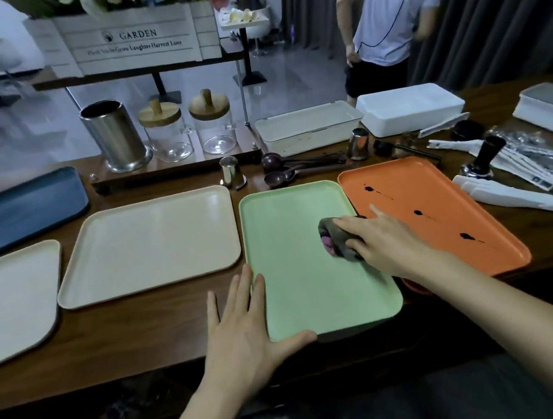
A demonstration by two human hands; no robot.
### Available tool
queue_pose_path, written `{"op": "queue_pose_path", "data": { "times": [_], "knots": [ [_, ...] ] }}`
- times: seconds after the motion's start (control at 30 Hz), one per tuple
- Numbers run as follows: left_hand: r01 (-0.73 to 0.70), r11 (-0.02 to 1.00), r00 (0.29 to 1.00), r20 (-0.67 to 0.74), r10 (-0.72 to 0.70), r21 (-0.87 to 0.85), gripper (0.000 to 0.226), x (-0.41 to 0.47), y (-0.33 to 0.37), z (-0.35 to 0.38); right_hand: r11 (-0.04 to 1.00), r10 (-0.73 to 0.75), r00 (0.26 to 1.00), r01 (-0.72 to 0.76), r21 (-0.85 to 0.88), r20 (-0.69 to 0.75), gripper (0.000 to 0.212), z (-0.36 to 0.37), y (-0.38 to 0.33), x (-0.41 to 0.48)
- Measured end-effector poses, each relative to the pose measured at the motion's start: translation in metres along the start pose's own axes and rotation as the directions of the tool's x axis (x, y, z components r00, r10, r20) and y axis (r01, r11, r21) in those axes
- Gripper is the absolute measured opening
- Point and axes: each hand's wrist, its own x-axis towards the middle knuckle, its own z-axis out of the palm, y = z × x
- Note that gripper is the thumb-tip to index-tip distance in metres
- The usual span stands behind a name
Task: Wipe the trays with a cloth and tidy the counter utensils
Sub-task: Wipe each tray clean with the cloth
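Note:
A green tray (296,276) lies on the wooden counter in front of me. My right hand (382,242) grips a bunched grey-and-pink cloth (335,240) and presses it on the tray's right side. My left hand (243,326) lies flat with straight fingers at the tray's near left corner, thumb along its front rim. An orange tray (440,204) with dark spots sits to the right, partly overlapping the green one. Beige trays (148,244) (6,302) and a dark blue tray (17,211) lie to the left.
Dark spoons (284,170), small steel cups (231,173) (359,143), a steel canister (115,134), two lidded glass jars (166,132), white boxes (307,126) and wrapped utensils (514,189) line the back and right. A person (391,17) stands beyond the counter.

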Motion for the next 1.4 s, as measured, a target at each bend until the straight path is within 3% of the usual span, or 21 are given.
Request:
{"op": "queue_pose_path", "data": {
  "times": [0.23,0.4,0.47,0.7,0.97,1.2,1.3,1.4],
  "knots": [
    [-0.063,0.994,0.996,-0.062,0.058,-0.091,0.134,-0.001,-0.003,0.003,0.986,0.082,0.996,-0.087,0.144,0.043,0.051,0.021,-0.014,-0.086],
    [-0.101,0.984,0.992,-0.086,0.088,-0.149,0.134,-0.002,-0.004,0.004,0.967,-0.143,0.989,0.132,0.218,0.036,0.051,0.042,-0.084,-0.065],
    [-0.110,0.978,0.990,-0.111,0.091,-0.176,0.131,-0.004,-0.004,0.005,0.970,-0.164,0.985,0.151,0.190,0.055,0.051,0.040,-0.112,-0.055],
    [-0.104,0.976,0.990,-0.114,0.083,-0.192,0.133,-0.005,-0.003,0.003,0.984,-0.060,0.998,0.058,0.168,0.005,0.048,0.042,-0.121,-0.009],
    [-0.071,0.986,0.995,-0.081,0.059,-0.148,0.137,-0.005,-0.002,-0.001,0.977,0.068,0.993,-0.046,0.210,-0.098,0.020,0.030,-0.120,0.093],
    [-0.051,0.994,0.993,-0.112,0.040,-0.093,0.138,-0.003,-0.003,0.003,0.976,-0.121,0.991,0.110,0.186,0.050,0.052,0.031,-0.111,-0.021],
    [-0.060,0.995,0.995,-0.080,0.054,-0.076,0.131,-0.003,-0.004,0.003,0.986,-0.082,0.995,0.071,0.154,0.065,0.052,0.030,-0.092,-0.065],
    [-0.068,0.997,0.997,-0.027,0.067,-0.026,0.123,-0.002,-0.006,0.004,0.997,0.056,0.998,-0.057,0.055,0.012,0.050,0.024,-0.066,-0.067]
  ]
}}
